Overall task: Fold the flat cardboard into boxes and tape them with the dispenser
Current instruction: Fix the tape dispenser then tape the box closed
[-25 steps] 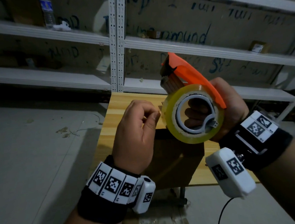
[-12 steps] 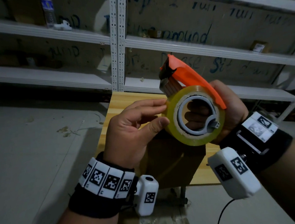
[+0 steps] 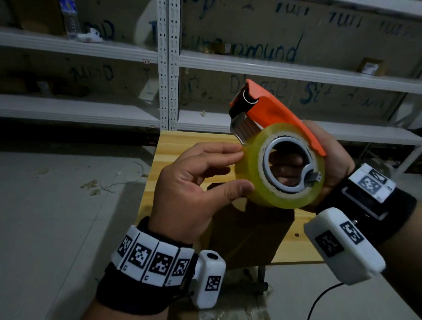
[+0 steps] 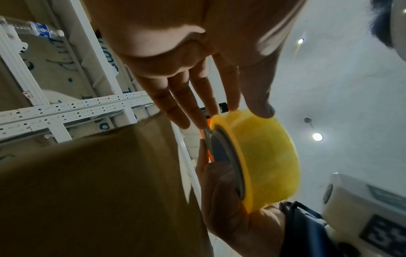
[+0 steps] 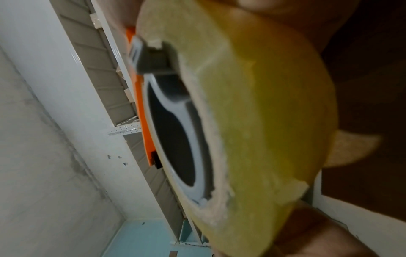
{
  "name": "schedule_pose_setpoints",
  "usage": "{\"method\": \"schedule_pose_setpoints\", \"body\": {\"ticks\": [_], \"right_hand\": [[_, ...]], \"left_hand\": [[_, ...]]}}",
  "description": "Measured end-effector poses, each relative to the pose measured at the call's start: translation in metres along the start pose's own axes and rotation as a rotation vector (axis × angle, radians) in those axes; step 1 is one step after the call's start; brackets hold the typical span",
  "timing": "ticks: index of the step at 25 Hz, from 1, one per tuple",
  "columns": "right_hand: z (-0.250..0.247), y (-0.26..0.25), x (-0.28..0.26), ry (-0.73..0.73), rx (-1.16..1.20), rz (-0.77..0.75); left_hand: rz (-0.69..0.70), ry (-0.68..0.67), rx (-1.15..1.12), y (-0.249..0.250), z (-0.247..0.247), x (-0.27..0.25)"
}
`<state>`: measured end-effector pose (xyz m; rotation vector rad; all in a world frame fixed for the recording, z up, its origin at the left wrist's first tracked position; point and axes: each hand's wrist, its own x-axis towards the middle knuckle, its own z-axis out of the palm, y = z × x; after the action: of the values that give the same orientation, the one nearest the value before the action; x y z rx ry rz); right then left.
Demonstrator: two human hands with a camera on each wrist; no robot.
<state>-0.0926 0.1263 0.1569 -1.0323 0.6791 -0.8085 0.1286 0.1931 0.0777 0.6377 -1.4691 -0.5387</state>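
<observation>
An orange tape dispenser point(image 3: 276, 109) with a yellowish tape roll point(image 3: 250, 161) is held up in front of me, its toothed blade pointing up and left. My right hand point(image 3: 333, 155) grips it from behind, fingers showing through the roll's core. My left hand point(image 3: 238, 169) reaches in from the left with straight fingers. Index tip and thumb tip touch the roll's left rim, also seen in the left wrist view on the roll point(image 4: 268, 156). Below the hands a brown cardboard box point(image 3: 248, 230) stands on the wooden table point(image 3: 173, 147). The right wrist view is filled by the roll point(image 5: 263, 121).
White metal shelving point(image 3: 168, 49) runs behind the table, with a water bottle point(image 3: 68, 14) on the upper left shelf and a small box point(image 3: 371, 66) at right. A black cable point(image 3: 317, 303) lies on the grey floor near the table's front edge.
My left hand has uncurled from a loose fist beside the roll to straight fingers touching its rim. The dispenser stayed in my right hand, shifted only slightly.
</observation>
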Motion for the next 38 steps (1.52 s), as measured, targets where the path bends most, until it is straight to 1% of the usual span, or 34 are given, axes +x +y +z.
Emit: {"method": "schedule_pose_setpoints", "body": {"ticks": [4, 8, 11, 15, 18, 20, 23, 26, 30, 33, 36, 38], "right_hand": [[-0.008, 0.005, -0.001, 0.0, -0.006, 0.008], [-0.016, 0.013, -0.004, -0.075, 0.137, 0.028], [-0.019, 0.018, -0.009, -0.066, 0.18, 0.003], [-0.026, 0.022, -0.007, -0.034, 0.147, -0.023], [-0.024, 0.023, -0.003, -0.081, 0.235, 0.003], [-0.022, 0.022, -0.001, -0.083, 0.274, 0.012], [-0.02, 0.022, -0.001, -0.043, 0.225, 0.001], [-0.019, 0.021, 0.0, 0.008, 0.157, -0.023], [-0.016, 0.018, -0.003, -0.014, 0.187, -0.004], [-0.016, 0.019, -0.003, -0.004, 0.126, -0.017], [-0.011, 0.017, -0.003, 0.049, 0.066, -0.105], [-0.006, 0.016, -0.006, 0.071, 0.045, -0.136]], "left_hand": [[0.023, 0.018, 0.055, -0.001, 0.001, 0.001], [0.037, 0.02, 0.115, 0.003, 0.008, 0.0], [0.054, -0.013, 0.195, 0.009, 0.011, -0.001], [0.152, -0.025, 0.324, 0.01, 0.013, -0.002], [0.208, -0.015, 0.385, 0.007, 0.013, -0.002], [0.229, -0.002, 0.464, 0.008, 0.015, -0.002], [0.265, 0.015, 0.564, 0.008, 0.018, -0.002], [0.279, -0.009, 0.645, 0.005, 0.02, -0.002], [0.275, -0.021, 0.727, 0.005, 0.023, -0.004], [0.272, -0.018, 0.736, 0.005, 0.026, -0.006], [0.285, 0.066, 0.721, 0.003, 0.019, -0.001], [0.253, 0.115, 0.674, 0.003, 0.01, 0.001]]}}
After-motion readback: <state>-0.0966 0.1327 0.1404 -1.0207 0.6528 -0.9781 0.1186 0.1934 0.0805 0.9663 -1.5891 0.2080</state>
